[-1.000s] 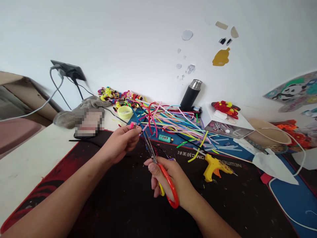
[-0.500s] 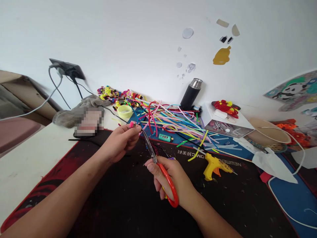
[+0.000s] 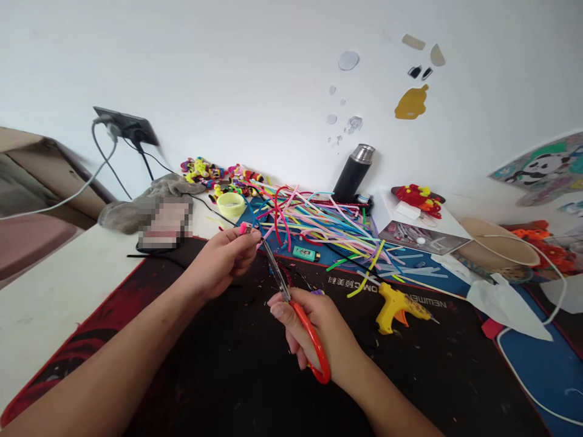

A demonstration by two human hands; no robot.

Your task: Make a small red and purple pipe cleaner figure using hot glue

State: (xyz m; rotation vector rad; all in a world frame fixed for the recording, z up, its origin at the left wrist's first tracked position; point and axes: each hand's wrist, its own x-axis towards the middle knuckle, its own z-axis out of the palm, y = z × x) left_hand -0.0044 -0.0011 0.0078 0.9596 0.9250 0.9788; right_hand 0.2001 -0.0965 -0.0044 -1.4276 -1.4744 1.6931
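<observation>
Between the thumb and fingers of my left hand [image 3: 228, 258] is a small pink and dark fuzzy piece [image 3: 245, 229], mostly covered by the fingertips. My right hand [image 3: 314, 328] is closed around the red handles of a pair of scissors [image 3: 314, 340]. Their metal blades point up and to the left, with the tips right at the small piece by my left fingertips. The blades look nearly together. Behind my hands lies a loose heap of colourful pipe cleaners [image 3: 319, 218].
A yellow glue gun [image 3: 396, 306] lies on the black mat [image 3: 255, 376] to the right. Beyond are a green lighter [image 3: 306, 254], a roll of tape [image 3: 231, 206], a black thermos [image 3: 353, 176] and a white box [image 3: 428, 233]. A phone [image 3: 166, 224] rests at left.
Hands, scissors and the small piece keep nearly the same pose. The whole view has shifted very slightly.
</observation>
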